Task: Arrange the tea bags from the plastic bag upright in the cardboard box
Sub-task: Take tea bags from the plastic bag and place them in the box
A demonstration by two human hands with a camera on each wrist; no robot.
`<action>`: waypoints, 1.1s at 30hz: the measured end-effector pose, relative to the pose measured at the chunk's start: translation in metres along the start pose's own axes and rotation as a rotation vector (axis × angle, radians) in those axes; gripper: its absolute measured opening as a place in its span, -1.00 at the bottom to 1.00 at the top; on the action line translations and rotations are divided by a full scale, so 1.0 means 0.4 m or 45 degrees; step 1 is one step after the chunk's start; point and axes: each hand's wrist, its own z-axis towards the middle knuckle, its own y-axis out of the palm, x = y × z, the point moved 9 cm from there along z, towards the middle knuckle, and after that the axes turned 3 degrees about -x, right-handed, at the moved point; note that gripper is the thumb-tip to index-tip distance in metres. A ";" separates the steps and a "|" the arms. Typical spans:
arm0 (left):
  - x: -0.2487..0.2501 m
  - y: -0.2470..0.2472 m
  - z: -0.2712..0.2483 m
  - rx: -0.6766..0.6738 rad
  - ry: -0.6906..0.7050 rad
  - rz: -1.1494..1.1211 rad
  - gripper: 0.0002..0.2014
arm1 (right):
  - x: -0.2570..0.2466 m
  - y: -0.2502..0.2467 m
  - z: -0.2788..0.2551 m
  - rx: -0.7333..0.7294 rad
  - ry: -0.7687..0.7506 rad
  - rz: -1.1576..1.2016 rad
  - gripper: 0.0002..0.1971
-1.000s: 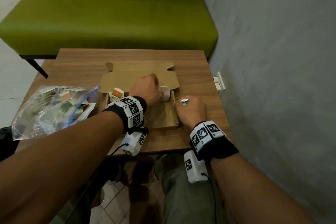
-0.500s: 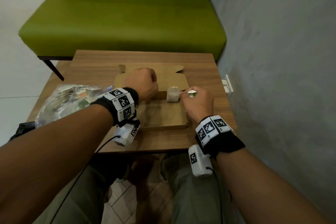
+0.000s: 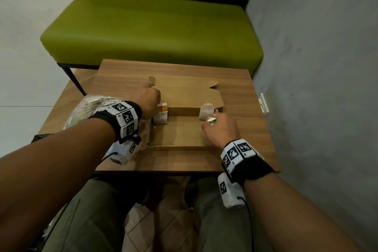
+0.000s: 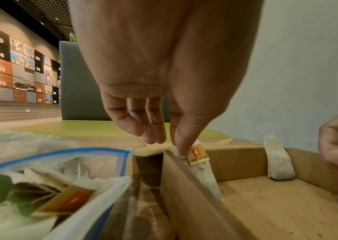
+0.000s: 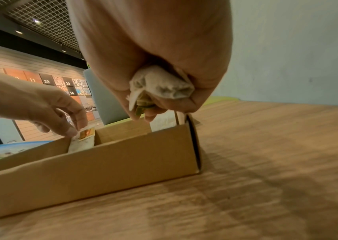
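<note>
In the cardboard box (image 3: pixel 180 133) | left hand (image 3: pixel 148 101) fingers pinch upright tea bag (image 3: pixel 161 115) | right hand (image 3: pixel 222 129) fingers clench crumpled bag (image 5: pixel 162 85)

We count two hands, left hand (image 3: pixel 147 102) and right hand (image 3: pixel 219 129); one cardboard box (image 3: pixel 180 136); one plastic bag (image 4: pixel 47 175). Tea bags: two standing in the box, orange-tagged tea bag (image 3: pixel 161 115) and plain tea bag (image 3: pixel 206 111); one crumpled tea bag (image 5: pixel 159 84) in the right fist. Bag contents uncountable.
</note>
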 end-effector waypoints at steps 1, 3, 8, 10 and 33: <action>0.001 -0.001 -0.001 0.004 0.007 0.007 -0.77 | 0.004 -0.001 0.000 0.000 0.012 -0.001 -0.78; 0.006 -0.002 -0.002 0.005 0.016 0.012 -0.79 | 0.012 -0.002 0.000 -0.002 0.028 -0.008 -0.82; 0.013 -0.006 -0.003 0.004 0.022 -0.043 -0.80 | 0.020 -0.005 -0.002 0.008 0.041 -0.026 -0.83; 0.014 -0.012 -0.005 0.007 0.024 -0.050 -0.79 | 0.017 -0.006 -0.003 0.009 0.039 -0.026 -0.81; 0.240 -0.073 -0.026 -0.016 0.462 -0.632 -0.89 | -0.105 -0.010 0.021 -0.027 -0.183 0.303 -0.75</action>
